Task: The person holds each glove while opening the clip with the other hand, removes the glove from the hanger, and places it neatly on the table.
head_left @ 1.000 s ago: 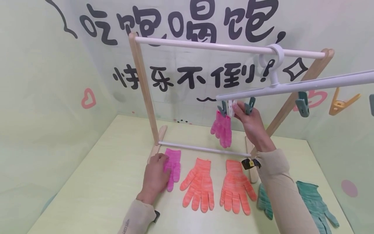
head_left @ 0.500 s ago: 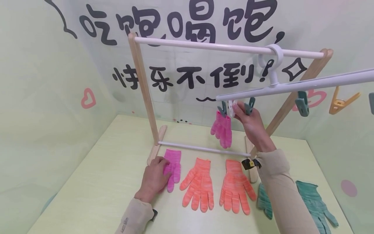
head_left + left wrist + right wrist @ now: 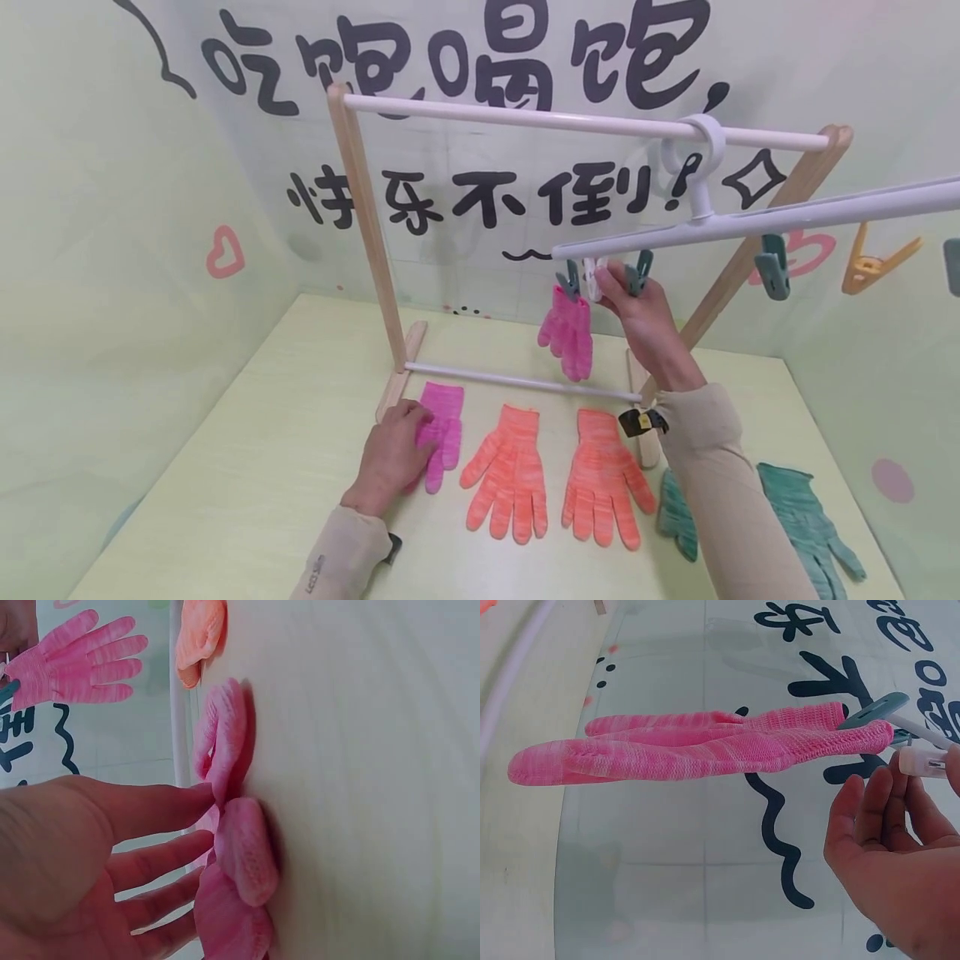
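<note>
With thumb and fingers, my right hand [image 3: 637, 308] pinches a white clothespin [image 3: 595, 279] beneath the left end of a white hanger [image 3: 750, 231]. Just left of it, a dark green clothespin [image 3: 567, 281] holds a pink glove [image 3: 567, 333] by its cuff, fingers hanging down. The right wrist view shows this hanging glove [image 3: 705, 750] side-on, its cuff near my fingertips. My left hand [image 3: 392, 454] touches a second pink glove [image 3: 442, 417] lying on the table. In the left wrist view, thumb and fairly straight fingers meet that glove's edge [image 3: 244, 855], partly covering it.
A wooden rack with a white top bar [image 3: 525, 115] carries the hanger. More clothespins, including an orange one [image 3: 873, 262], hang to the right. Two orange gloves [image 3: 510, 475] lie flat in the middle of the table. Green gloves [image 3: 806, 517] lie at the right, partly behind my right forearm.
My left hand has shifted slightly left and toward me along the lying pink glove. The right hand keeps its pinch on the white clothespin, and the hanging glove stays in place.
</note>
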A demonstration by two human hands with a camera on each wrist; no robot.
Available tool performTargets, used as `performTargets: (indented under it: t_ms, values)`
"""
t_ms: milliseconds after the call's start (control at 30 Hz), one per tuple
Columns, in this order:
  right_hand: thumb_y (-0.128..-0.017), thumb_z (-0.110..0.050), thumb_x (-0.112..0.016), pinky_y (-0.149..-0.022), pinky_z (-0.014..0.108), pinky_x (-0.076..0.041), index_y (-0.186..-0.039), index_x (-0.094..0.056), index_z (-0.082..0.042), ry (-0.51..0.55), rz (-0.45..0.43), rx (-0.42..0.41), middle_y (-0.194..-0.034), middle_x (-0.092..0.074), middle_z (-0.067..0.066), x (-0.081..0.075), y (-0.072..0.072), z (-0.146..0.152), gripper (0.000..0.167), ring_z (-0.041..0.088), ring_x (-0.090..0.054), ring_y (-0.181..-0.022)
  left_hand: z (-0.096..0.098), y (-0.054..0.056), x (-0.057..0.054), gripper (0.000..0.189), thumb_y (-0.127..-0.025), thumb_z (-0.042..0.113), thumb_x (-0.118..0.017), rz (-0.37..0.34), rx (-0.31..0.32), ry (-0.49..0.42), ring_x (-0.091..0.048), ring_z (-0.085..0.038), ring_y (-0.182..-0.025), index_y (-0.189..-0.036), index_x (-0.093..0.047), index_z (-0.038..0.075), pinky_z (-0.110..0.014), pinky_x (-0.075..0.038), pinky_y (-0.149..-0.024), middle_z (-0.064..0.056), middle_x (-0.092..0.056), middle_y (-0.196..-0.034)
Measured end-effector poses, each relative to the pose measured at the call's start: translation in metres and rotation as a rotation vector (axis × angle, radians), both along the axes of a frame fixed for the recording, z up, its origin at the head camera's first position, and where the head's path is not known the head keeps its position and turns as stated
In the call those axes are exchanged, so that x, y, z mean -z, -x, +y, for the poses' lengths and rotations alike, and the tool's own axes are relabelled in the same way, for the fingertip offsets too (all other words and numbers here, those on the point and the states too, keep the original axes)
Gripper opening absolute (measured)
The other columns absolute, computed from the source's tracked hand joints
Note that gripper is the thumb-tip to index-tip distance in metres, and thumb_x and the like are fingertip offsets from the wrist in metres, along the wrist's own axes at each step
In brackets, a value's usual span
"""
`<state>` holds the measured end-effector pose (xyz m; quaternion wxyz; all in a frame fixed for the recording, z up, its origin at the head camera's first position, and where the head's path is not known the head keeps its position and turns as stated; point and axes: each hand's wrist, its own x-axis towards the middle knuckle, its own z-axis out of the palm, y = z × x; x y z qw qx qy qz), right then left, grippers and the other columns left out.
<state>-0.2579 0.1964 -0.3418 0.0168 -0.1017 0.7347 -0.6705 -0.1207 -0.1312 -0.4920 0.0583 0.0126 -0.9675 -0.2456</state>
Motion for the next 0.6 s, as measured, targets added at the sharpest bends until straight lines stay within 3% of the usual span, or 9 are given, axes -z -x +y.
performTargets:
  t_ms: [133, 267, 400, 600]
  values:
    - [-0.104, -0.041, -0.063, -0.104, 0.017, -0.052, -0.140, -0.063, -0.009, -0.001, 0.023, 0.012, -0.117, -0.061, -0.005, 0.001, 0.001, -0.003, 0.047, 0.014, -0.059, -0.118, -0.001, 0.005, -0.004, 0.030, -0.088, 0.012, -0.079, 0.065, -0.009, -0.038, -0.064, -0.036, -0.118, -0.116, -0.073, 0.004, -0.052, -0.057, -0.093, -0.013, -0.066, -0.132]
    - [-0.105, -0.040, -0.060, -0.100, 0.013, -0.052, -0.138, -0.061, -0.006, -0.038, 0.030, 0.017, -0.114, -0.061, -0.005, 0.001, 0.002, -0.006, 0.047, 0.016, -0.058, -0.116, 0.006, 0.019, -0.018, 0.027, -0.091, 0.008, -0.072, 0.147, -0.009, -0.121, -0.065, -0.031, -0.118, -0.118, -0.073, 0.006, -0.049, -0.056, -0.097, -0.010, -0.069, -0.127]
    - [-0.104, -0.041, -0.061, -0.103, 0.015, -0.051, -0.142, -0.061, -0.006, -0.038, 0.013, 0.003, -0.120, -0.062, -0.003, -0.001, 0.001, -0.007, 0.051, 0.022, -0.058, -0.122, 0.021, 0.041, -0.043, 0.025, -0.098, 0.016, -0.071, 0.154, 0.034, -0.258, -0.064, -0.029, -0.126, -0.123, -0.071, 0.013, -0.047, -0.054, -0.105, -0.004, -0.067, -0.133]
    - [-0.105, -0.044, -0.060, -0.112, 0.023, -0.049, -0.147, -0.057, -0.010, -0.038, 0.000, -0.039, -0.130, -0.060, -0.003, -0.001, -0.003, -0.010, 0.055, 0.020, -0.056, -0.127, 0.051, 0.079, -0.075, 0.044, -0.100, 0.033, -0.070, 0.138, 0.143, -0.424, -0.058, -0.027, -0.135, -0.140, -0.063, 0.014, -0.047, -0.050, -0.112, -0.006, -0.064, -0.143]
